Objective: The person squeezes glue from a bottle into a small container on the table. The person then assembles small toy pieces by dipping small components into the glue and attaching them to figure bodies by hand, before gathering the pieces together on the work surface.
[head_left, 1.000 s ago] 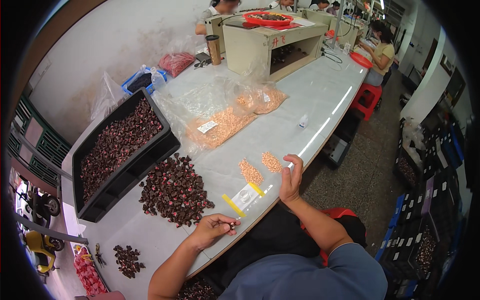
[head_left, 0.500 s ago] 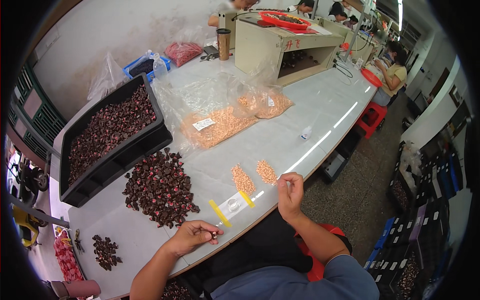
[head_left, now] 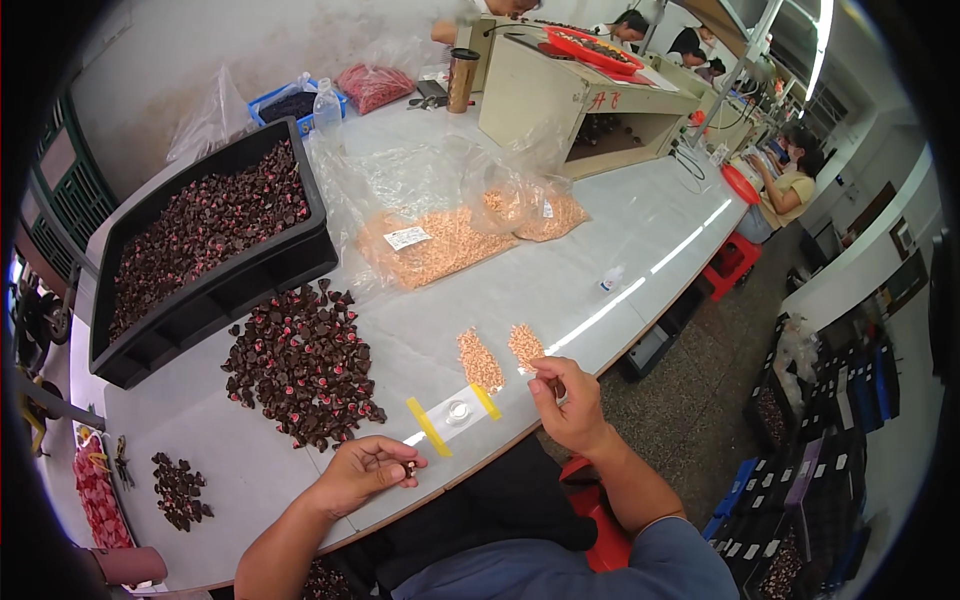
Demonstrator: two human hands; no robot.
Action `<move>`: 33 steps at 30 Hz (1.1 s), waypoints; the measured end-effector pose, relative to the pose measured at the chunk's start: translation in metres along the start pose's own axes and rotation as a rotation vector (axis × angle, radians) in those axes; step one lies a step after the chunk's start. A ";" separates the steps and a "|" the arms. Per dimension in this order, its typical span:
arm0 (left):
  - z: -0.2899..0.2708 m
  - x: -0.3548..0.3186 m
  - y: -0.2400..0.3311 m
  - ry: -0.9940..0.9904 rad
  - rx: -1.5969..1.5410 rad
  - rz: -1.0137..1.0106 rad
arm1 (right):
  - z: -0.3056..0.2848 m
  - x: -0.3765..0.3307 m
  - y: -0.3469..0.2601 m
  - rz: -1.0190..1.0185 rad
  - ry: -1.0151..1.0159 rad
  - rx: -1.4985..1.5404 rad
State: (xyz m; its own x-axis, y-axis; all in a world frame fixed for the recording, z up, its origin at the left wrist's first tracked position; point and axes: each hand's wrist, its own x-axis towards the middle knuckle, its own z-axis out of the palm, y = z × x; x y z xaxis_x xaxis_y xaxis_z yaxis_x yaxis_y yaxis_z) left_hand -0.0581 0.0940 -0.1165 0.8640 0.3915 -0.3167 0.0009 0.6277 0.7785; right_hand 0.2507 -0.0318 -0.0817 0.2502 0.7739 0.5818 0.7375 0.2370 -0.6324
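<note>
My left hand (head_left: 362, 478) is closed, pinching a small dark brown piece (head_left: 410, 468) with a pale spot between thumb and fingertips, over the table's near edge. My right hand (head_left: 572, 408) has its thumb and index finger apart. Its index fingertip is at the near end of a small heap of tiny orange-pink pieces (head_left: 524, 346). A second such heap (head_left: 480, 362) lies to its left. Between the hands, a clear strip held by yellow tape (head_left: 429, 427) carries a small round clear ring (head_left: 458, 411). A large pile of dark brown cone-like pieces (head_left: 300, 365), some with pink spots, spreads beyond my left hand.
A black crate (head_left: 225, 290) full of similar dark pieces stands at the left. Clear bags of orange-pink pieces (head_left: 450, 245) lie beyond the heaps. A smaller dark pile (head_left: 181, 492) sits near left, a small white bottle (head_left: 611, 280) at right. Other people work farther back.
My right hand has moved left to the small orange-pink heap, its thumb and index finger parting. My left hand keeps its pinch on the dark piece. The whole view has shifted slightly.
</note>
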 end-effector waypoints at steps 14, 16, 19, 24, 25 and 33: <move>0.001 -0.004 0.004 0.074 -0.023 0.035 | -0.001 0.003 0.003 0.030 -0.012 0.004; 0.003 -0.003 0.004 0.088 -0.030 0.034 | -0.002 0.002 0.006 0.037 0.002 0.015; 0.002 -0.003 0.004 0.091 -0.024 0.020 | -0.006 0.001 0.009 0.060 0.010 0.021; 0.000 -0.003 0.003 0.086 -0.035 0.028 | -0.007 0.002 0.013 0.091 -0.015 0.039; 0.000 -0.002 0.003 0.088 -0.038 0.029 | -0.006 0.002 0.012 0.100 -0.010 0.042; -0.002 -0.003 0.002 0.059 -0.008 0.005 | -0.002 0.000 0.006 0.097 -0.013 0.050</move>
State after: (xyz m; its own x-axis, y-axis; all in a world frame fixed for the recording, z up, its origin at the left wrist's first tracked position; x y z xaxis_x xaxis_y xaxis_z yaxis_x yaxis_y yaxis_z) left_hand -0.0614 0.0953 -0.1147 0.8329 0.4332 -0.3443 -0.0075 0.6310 0.7757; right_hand 0.2566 -0.0317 -0.0846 0.3105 0.8024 0.5097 0.6778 0.1890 -0.7105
